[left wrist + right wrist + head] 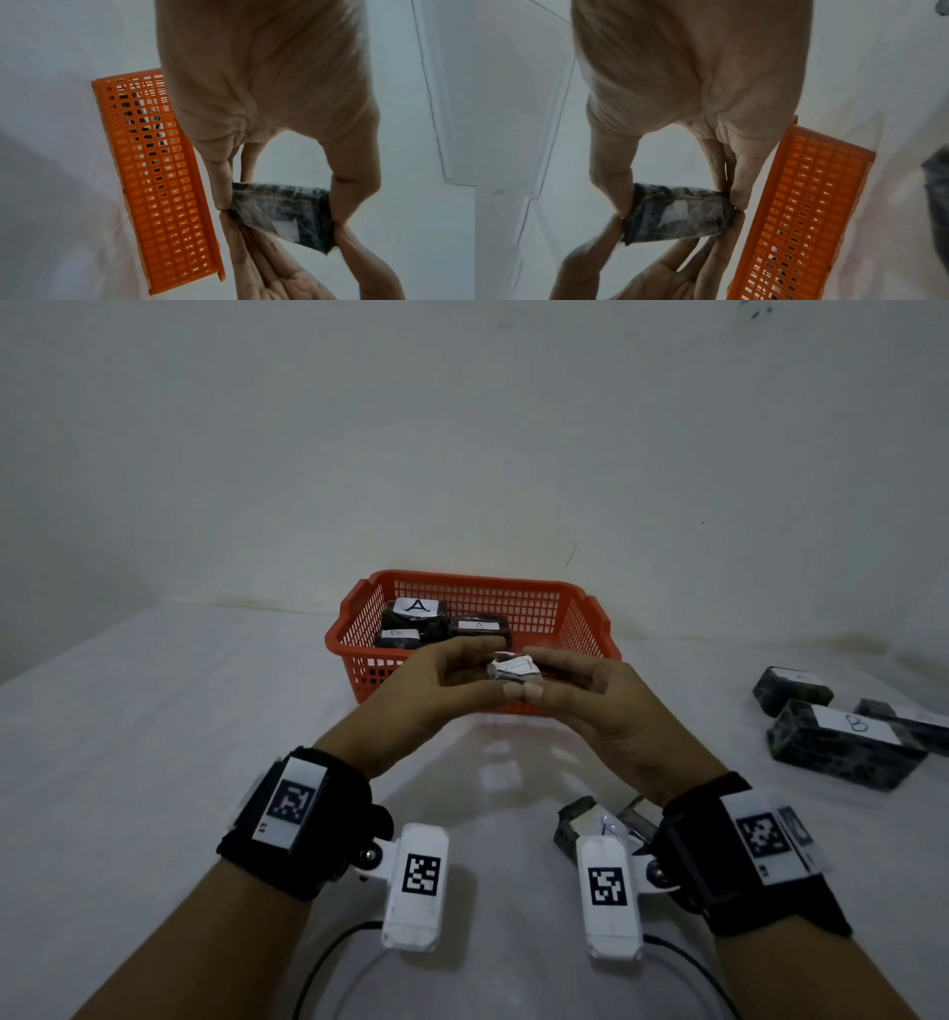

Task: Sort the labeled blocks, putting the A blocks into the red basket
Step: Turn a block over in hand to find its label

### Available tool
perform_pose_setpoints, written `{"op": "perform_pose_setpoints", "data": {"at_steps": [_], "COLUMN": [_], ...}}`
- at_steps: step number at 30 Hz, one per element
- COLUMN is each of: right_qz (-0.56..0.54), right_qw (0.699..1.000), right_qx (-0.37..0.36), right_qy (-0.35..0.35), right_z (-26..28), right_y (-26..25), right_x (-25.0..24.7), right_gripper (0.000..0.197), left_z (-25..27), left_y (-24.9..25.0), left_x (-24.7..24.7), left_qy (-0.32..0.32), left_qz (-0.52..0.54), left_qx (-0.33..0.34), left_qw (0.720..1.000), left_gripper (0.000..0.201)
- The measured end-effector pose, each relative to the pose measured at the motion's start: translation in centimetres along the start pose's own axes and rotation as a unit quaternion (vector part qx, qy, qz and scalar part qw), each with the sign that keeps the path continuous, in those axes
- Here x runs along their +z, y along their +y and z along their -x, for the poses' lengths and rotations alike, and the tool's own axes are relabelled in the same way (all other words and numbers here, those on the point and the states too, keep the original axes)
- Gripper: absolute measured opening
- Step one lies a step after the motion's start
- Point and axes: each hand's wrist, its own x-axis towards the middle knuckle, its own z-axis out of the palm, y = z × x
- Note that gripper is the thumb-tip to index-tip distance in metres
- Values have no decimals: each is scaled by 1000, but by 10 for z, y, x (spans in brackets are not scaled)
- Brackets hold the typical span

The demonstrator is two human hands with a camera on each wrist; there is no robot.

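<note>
Held up just in front of the red plastic mesh basket (580,629), over its near rim: a small dark mottled block with a white paper label (512,671), letter unreadable. Pinched from both ends, left hand (436,690) with thumb and fingers curled onto the left end, right hand (590,701) likewise on the right end; thumb tips meeting below the block. Same grip seen from the left wrist (282,211) and from the right wrist (680,213).

Inside the basket, at its left: dark block labeled A (416,611), flatter brown block labeled A (480,628) beside it, and a dark block labeled B (398,636) in front.

Well right of the basket on the white surface (128,737): dark mottled block labeled B (842,747), with two more dark blocks (791,688) behind it. Nearer than the basket, beneath the right wrist: another dark block with a label (590,824), partly hidden.
</note>
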Motion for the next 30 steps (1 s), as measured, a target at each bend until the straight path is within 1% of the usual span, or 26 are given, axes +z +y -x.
{"op": "perform_pose_setpoints", "data": {"at_steps": [2, 4, 6, 8, 10, 12, 14, 16, 19, 21, 22, 23, 25, 26, 27, 28, 30], "right_qz": [-9, -3, 8, 9, 8, 1, -30, -50, 0, 29, 39, 47, 57, 63, 71, 79, 70], "right_qw": [1000, 1000, 1000, 1000, 1000, 1000, 999, 997, 993, 990, 989, 989, 989, 990, 990, 990, 991], "right_qx": [14, 12, 3, -1, 1, 5, 25, 48, 52, 45, 38, 28, 10, 5, -1, -8, -12], "right_qy": [-12, 0, 16, 19, 13, 6, 8, 39, 106, 131, 138, 140, 134, 128, 122, 117, 110], "right_z": [0, -1, -2, -2, -1, 0, 0, -2, -3, -2, -1, -1, -1, 0, 0, 0, -1], "right_y": [0, 1, 1, 1, 0, -1, -3, -6, -4, -1, 0, 1, 0, 0, 0, 1, 2], "right_x": [-1, -1, -1, -3, -6, -5, -2, 2, 4, 2, 1, 0, 1, 2, 4, 5, 7], "right_gripper": [40, 46, 52, 55, 58, 55, 51, 47, 30, 28, 28, 29, 30, 32, 34, 36, 40], "left_z": [1, 2, 2, 1, 1, 2, 2, 3, 2, 1, 0, 0, -2, -2, -2, -2, -2], "left_y": [1, 1, 0, -1, 0, 1, 1, 2, 0, 0, 1, 2, 4, 4, 2, 1, 0], "left_x": [-2, -4, -5, -4, -4, -4, -6, -6, -3, 0, 2, 4, 8, 8, 8, 7, 4], "left_qy": [7, 11, 0, -13, -2, 13, 14, -5, -48, -58, -43, -15, 64, 98, 123, 139, 155], "left_qz": [2, 9, 1, -18, -23, -25, -21, -12, -8, 7, 7, -1, -25, -35, -41, -45, -47], "left_qx": [3, 3, -2, -8, -9, 1, 4, -2, -4, 2, 11, 23, 51, 66, 82, 97, 125], "left_qw": [1000, 1000, 1000, 1000, 1000, 1000, 1000, 1000, 999, 998, 999, 1000, 996, 992, 988, 985, 979], "left_gripper": [67, 71, 76, 78, 80, 80, 79, 84, 95, 95, 90, 79, 50, 39, 33, 30, 29]}}
